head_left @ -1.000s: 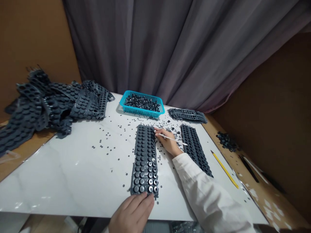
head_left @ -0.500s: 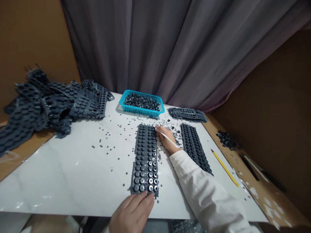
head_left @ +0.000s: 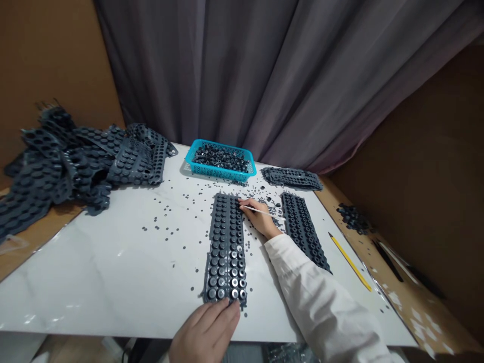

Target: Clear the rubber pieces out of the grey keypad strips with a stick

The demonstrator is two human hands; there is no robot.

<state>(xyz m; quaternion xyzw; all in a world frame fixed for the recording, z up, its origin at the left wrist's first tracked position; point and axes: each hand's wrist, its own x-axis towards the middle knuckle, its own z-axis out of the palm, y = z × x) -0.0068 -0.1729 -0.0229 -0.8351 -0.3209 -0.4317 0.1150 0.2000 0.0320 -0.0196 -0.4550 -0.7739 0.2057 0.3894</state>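
A dark grey rubber sheet (head_left: 225,247) with rows of round raised studs lies lengthwise in front of me on the white table. Across its near end rest the fingers of my left hand (head_left: 207,327), stretched out flat and holding nothing. By the sheet's far right edge, my right hand (head_left: 257,216) pinches a thin white stick (head_left: 264,212). The stick slants out past the knuckles to the right; its working tip is hidden by the fingers. Small dark discs (head_left: 172,231) are scattered around the sheet.
A turquoise basket (head_left: 223,174) of small dark parts stands at the back. Other studded sheets (head_left: 304,229) lie right, with a folded one (head_left: 292,178) behind. A yellow pencil (head_left: 350,262) is near the right edge. Perforated scrap (head_left: 75,161) heaps up left; dark bits (head_left: 353,218) sit far right.
My right hand has shifted slightly left onto the sheet's edge, and the white stick has turned to a flatter angle. My left hand stays where it was.
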